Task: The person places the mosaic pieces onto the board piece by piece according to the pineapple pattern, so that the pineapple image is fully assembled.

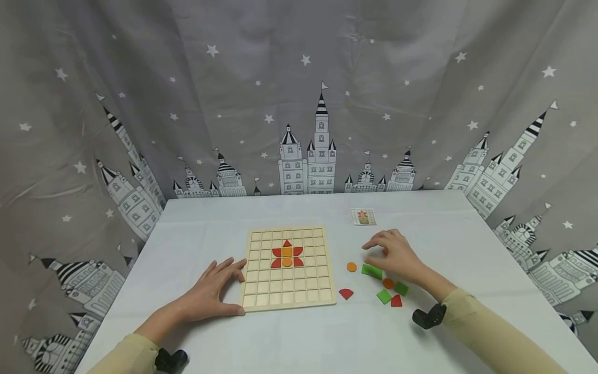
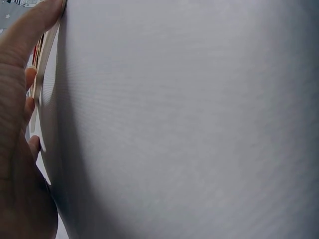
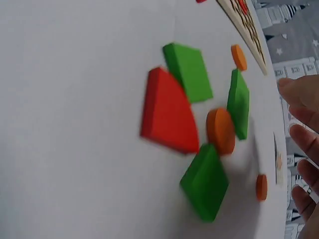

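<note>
My left hand (image 1: 212,293) rests at the left side of a pale wooden grid board (image 1: 263,298), thumb at the near corner and fingertips along the edge. On the board, red pieces (image 1: 298,252) surround an orange square (image 1: 287,252) and an orange disc (image 1: 287,262). My right hand (image 1: 396,254) hovers, fingers loosely bent, over loose pieces on the right, with nothing visible between thumb and fingers. Beneath and near it lie green pieces (image 1: 372,271), a red quarter-circle piece (image 3: 169,114) and an orange disc (image 3: 221,130). Another orange disc (image 3: 261,187) shows below the fingers in the right wrist view.
A small picture card (image 1: 363,216) with a grid and a coloured figure lies behind the right hand. Between board and right hand are an orange disc (image 1: 351,266) and a red quarter-circle piece (image 1: 346,294). A grey castle-print curtain (image 1: 261,104) hangs behind the white table (image 1: 299,345).
</note>
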A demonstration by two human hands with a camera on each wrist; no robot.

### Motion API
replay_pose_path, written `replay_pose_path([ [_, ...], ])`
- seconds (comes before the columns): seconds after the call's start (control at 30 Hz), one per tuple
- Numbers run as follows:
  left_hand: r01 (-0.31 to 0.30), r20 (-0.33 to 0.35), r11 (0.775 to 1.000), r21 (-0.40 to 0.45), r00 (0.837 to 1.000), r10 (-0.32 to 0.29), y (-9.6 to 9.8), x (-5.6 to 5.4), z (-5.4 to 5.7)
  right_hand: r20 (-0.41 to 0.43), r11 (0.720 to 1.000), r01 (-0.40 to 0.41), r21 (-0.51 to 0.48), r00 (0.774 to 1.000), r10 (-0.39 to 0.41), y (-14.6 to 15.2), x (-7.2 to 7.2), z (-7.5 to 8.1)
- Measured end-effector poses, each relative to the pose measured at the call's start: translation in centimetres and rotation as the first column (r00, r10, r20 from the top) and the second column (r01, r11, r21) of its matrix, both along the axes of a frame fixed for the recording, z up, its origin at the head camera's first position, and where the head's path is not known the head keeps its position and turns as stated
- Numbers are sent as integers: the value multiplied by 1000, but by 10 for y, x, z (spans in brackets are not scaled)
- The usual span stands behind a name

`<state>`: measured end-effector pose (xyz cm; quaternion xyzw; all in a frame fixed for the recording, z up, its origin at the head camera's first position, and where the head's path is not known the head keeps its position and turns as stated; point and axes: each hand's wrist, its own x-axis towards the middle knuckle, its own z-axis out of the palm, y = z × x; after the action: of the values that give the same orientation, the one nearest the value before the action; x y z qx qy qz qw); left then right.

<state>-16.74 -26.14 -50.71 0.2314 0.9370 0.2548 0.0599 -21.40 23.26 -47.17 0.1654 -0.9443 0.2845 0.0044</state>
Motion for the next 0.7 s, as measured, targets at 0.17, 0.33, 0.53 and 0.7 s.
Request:
replay_pose_path([
  [0.17,2,-8,1000,-3,1000,-2,0,1,1,-11,1000,15,5,1000,-15,25,6,-10],
  [0.33,-1,-5,1000,3,1000,1,0,2,1,-20,1000,30,-10,999,-30,43,8,-15],
  [0.53,2,-5,1000,12,1000,-2,0,2,2,-28,998,62,-11,998,-63,57,7,-20],
  [0.7,-6,0,1000,8,1000,6,1,1,2,1,998,69,17,998,-69,60,11,-28],
])
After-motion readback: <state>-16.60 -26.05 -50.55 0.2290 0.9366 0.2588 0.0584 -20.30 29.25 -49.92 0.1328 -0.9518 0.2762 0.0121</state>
